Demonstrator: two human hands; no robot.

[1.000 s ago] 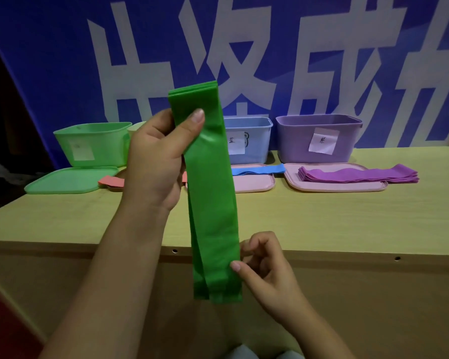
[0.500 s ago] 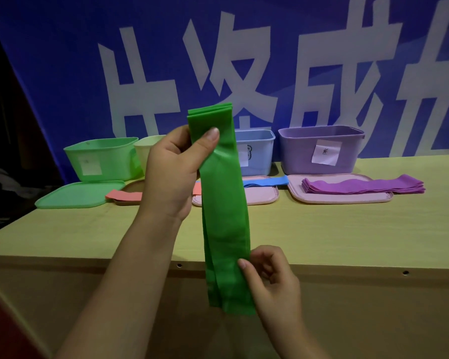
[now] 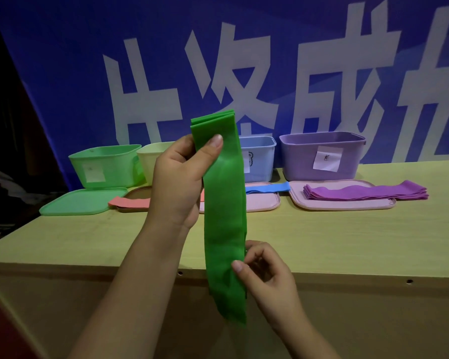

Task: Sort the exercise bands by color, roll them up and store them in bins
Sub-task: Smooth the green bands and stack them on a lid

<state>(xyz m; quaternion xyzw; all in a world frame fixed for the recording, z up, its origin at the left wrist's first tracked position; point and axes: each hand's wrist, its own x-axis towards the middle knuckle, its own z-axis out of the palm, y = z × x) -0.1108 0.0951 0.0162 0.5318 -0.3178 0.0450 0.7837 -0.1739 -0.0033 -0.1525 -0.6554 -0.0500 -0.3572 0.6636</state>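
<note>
Head view, green bands point(image 3: 224, 203) hanging vertically; left hand point(image 3: 178, 182) gripping top, right hand point(image 3: 266, 278) pinching lower edge

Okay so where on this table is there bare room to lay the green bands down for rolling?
The table is bare between the lids and its near edge, widest right of the green bands. The back is crowded: green bin, purple bin, their lids, and purple bands on the pink lid.
</note>
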